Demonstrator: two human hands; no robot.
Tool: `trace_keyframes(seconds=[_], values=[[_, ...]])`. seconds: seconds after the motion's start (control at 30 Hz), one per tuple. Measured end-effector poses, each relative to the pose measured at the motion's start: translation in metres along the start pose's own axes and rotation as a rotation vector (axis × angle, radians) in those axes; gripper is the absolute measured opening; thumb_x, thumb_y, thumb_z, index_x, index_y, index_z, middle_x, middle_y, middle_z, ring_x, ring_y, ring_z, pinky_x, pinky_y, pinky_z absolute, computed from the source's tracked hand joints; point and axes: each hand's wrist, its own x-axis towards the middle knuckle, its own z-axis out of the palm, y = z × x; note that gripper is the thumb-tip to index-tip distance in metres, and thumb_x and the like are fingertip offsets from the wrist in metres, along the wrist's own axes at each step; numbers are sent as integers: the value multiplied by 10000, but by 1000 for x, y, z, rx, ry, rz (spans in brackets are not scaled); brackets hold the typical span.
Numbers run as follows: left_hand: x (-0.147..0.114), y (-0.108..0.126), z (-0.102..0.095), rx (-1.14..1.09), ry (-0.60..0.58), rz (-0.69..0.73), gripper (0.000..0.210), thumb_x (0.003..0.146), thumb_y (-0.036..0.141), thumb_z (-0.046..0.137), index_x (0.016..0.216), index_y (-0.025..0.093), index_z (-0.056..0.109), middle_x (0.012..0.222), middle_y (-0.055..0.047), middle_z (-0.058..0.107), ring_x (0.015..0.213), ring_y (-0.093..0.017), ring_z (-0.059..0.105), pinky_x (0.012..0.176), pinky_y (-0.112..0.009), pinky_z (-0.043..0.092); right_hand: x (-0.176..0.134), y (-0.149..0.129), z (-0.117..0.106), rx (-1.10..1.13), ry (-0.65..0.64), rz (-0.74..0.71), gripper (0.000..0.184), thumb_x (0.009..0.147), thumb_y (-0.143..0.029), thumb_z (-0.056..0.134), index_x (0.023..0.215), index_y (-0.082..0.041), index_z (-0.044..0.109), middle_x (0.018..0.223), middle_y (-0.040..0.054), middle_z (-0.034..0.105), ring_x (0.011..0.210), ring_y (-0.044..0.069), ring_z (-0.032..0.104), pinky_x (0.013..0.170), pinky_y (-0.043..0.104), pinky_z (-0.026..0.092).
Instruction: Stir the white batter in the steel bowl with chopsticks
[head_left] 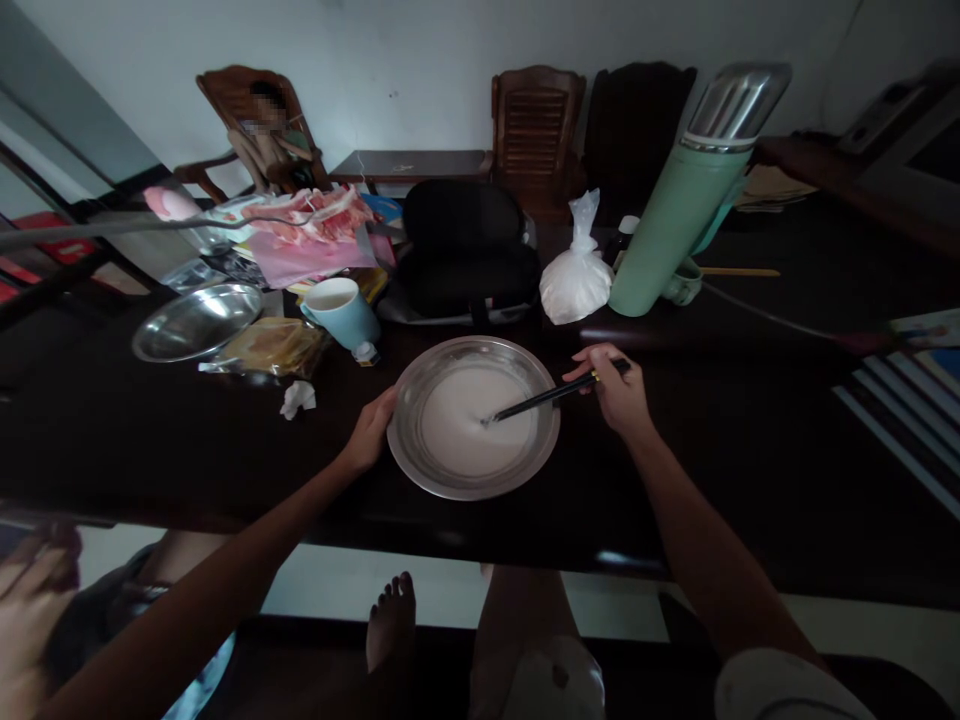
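Note:
A round metal bowl (475,487) stands on the dark table in front of me, with a smooth whitish liquid (457,430) inside. My left hand (371,430) grips the bowl's left rim, fingers partly hidden against its side. Black chopsticks (544,396) with a gold band are held in my right hand (611,385) beyond the right rim. Their tips dip into the liquid near the middle of the bowl, where a small ripple shows. Behind the bowl to the right sits a tied clear bag of white powder (576,285).
A tall green thermos (664,220) rises at the back right, near stacked books (900,430). A black case (465,250) lies behind the bowl. To the left are a blue mug (343,312), crumpled tissue (298,399), an empty metal basin (199,322) and raw meat (322,217). Other people sit nearby.

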Motion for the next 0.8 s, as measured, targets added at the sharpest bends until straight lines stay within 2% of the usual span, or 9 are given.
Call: trace_keyframes(seconds=[0.1,0.17,0.23,0.3,0.37,0.5,0.57,0.73,0.8], values=[[0,1,0,11,16,3,745,874,745,398,1139,123,709,1125,-127,741,1119,-324,622,1041,-426,472,-4,-3,6,-43,-140,6,383,874,-585,630,770,-226,717,642,16,722,588,164,659,571,298,510],[0,2,0,17,20,5,751,867,755,401,1127,125,715,1112,-125,744,1112,-324,622,1023,-423,485,-5,-7,7,-92,-175,-33,385,869,-579,644,740,-228,735,690,27,741,683,185,696,675,326,549],[0,3,0,11,18,8,761,864,763,398,1125,122,715,1116,-131,742,1108,-326,625,1013,-421,492,-4,-9,5,-117,-111,-57,398,872,-584,638,724,-228,737,707,33,748,708,192,701,711,338,558],[0,3,0,6,11,8,771,862,768,397,1127,117,713,1125,-139,740,1109,-330,627,1021,-425,487,-1,-9,1,-100,-5,-46,418,870,-602,630,710,-228,723,651,25,728,645,188,687,669,334,553],[0,3,0,3,6,3,777,861,773,397,1129,117,713,1128,-142,739,1107,-334,629,1033,-433,478,0,-8,0,-75,29,-22,432,871,-612,622,696,-227,710,602,17,707,605,187,680,648,333,550],[0,1,0,-3,6,5,775,860,768,403,1131,111,713,1131,-139,737,1099,-330,632,1043,-438,470,-4,-8,5,-113,-195,-25,403,879,-580,633,713,-229,741,707,31,757,734,204,723,763,348,569],[0,1,0,-3,5,4,770,869,755,399,1142,105,708,1125,-137,739,1093,-323,634,1028,-437,479,-6,-9,6,-110,-259,-36,377,871,-567,652,733,-231,752,770,36,780,800,210,734,825,356,569],[0,1,0,14,0,9,758,883,733,387,1142,96,704,1092,-137,740,1090,-324,636,1004,-431,497,-1,-6,1,-66,-17,-19,431,872,-597,631,669,-224,704,678,28,757,684,194,716,743,342,570],[1,-1,0,20,5,3,751,882,736,385,1125,104,709,1067,-127,742,1070,-323,641,990,-431,506,-1,-5,1,-55,-27,-10,468,872,-619,615,633,-223,688,629,23,735,634,188,702,699,333,566]])
